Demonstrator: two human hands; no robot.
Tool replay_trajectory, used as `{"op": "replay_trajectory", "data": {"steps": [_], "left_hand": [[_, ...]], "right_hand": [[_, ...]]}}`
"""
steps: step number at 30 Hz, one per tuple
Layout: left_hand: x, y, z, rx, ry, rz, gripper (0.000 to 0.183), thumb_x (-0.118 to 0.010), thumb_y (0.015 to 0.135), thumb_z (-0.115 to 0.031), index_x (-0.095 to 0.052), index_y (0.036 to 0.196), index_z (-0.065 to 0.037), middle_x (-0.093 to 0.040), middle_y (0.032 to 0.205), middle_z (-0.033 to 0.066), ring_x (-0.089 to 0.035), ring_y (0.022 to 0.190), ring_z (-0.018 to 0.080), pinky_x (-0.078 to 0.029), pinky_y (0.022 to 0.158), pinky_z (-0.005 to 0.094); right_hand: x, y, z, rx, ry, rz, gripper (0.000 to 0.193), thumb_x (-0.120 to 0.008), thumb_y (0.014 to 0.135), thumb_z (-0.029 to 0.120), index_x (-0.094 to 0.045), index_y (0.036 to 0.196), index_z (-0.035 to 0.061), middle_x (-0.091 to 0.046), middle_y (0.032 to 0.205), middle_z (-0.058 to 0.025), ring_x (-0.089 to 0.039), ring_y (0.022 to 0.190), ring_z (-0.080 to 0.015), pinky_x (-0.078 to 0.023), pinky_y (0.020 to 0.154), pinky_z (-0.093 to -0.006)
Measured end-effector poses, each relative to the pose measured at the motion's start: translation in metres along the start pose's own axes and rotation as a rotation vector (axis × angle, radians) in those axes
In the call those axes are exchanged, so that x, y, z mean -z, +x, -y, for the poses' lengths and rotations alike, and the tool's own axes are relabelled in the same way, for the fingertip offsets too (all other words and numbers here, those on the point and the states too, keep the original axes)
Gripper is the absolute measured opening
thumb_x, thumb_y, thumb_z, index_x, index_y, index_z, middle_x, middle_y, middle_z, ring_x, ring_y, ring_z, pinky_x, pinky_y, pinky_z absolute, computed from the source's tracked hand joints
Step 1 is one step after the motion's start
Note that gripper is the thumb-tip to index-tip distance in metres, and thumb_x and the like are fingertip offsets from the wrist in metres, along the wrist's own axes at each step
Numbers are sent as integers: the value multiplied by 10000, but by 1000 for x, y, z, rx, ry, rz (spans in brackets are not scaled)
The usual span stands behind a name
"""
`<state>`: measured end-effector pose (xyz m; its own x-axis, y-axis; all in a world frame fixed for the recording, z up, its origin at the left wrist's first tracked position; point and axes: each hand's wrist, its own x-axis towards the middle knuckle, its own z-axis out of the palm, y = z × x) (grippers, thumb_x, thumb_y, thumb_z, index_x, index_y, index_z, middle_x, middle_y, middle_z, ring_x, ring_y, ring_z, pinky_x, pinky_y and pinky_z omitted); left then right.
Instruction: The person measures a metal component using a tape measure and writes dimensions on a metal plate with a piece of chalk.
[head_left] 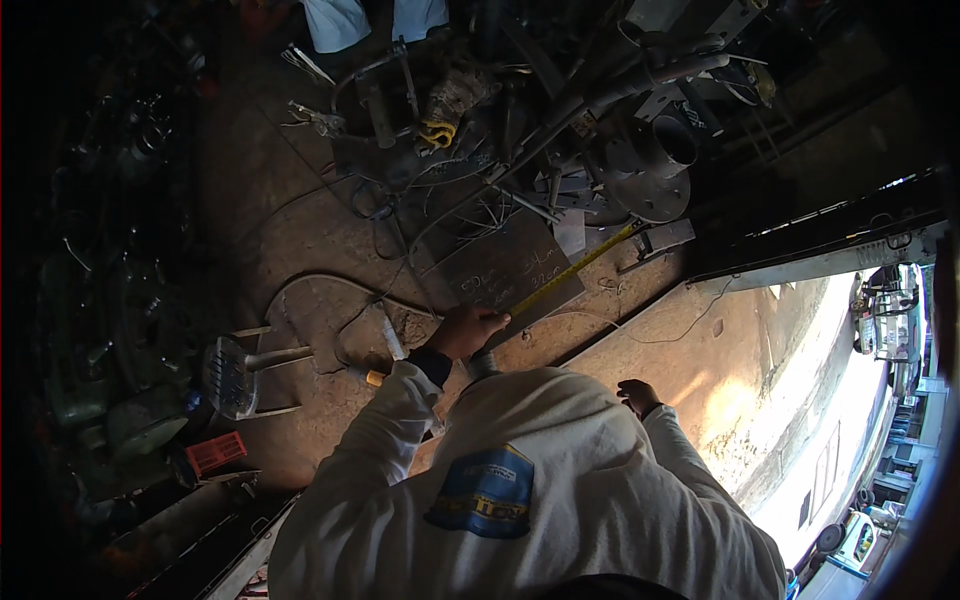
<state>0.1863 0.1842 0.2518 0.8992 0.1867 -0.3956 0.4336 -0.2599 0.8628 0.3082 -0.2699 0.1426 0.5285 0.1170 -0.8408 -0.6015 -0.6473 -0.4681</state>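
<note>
My left hand point(465, 332) is closed at the near end of a yellow measuring tape point(570, 272). The blade stretches away to the upper right, crossing a dark steel plate point(525, 255) with chalk marks and ending near a grey metal piece point(668, 237). Whether my fingers hold the tape's case or only the blade is hidden. My right hand point(638, 394) is off to the right of my body above the floor, fingers apart, and nothing shows in it.
A metal stool point(235, 375) stands at left, near a red crate point(215, 453). Hoses and cables point(330, 280) cross the brown floor. Steel offcuts, a short wide pipe point(672, 142) and a clamp point(318, 118) lie ahead. A metal rail point(620, 325) runs along the right; sunlit ground lies beyond.
</note>
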Motion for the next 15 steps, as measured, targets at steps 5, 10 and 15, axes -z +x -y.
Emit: {"op": "replay_trajectory", "data": {"steps": [5,10,15], "left_hand": [[-1,-2,-10,34,-2,15,389,-611,920,-358,-703,921,20,-706,813,102,-667,798,180,-487,747,315],[-5,0,-5,-1,-118,-60,369,-610,920,-339,-703,943,17,-710,837,98,-663,816,170,-488,760,313],[4,-3,-17,25,-86,-117,382,-608,918,-352,-699,971,16,-714,881,101,-663,843,173,-485,771,317]], "right_hand": [[4,4,6,-79,70,13,248,-459,955,89,-603,1155,61,-638,841,-94,-502,503,-163,-314,404,-298],[17,23,-18,14,22,25,231,-476,955,107,-608,1137,54,-644,851,-94,-503,504,-162,-320,406,-299],[34,36,-24,253,-328,143,238,-504,932,68,-602,1144,24,-659,893,-114,-562,566,-183,-383,425,-311]]}}
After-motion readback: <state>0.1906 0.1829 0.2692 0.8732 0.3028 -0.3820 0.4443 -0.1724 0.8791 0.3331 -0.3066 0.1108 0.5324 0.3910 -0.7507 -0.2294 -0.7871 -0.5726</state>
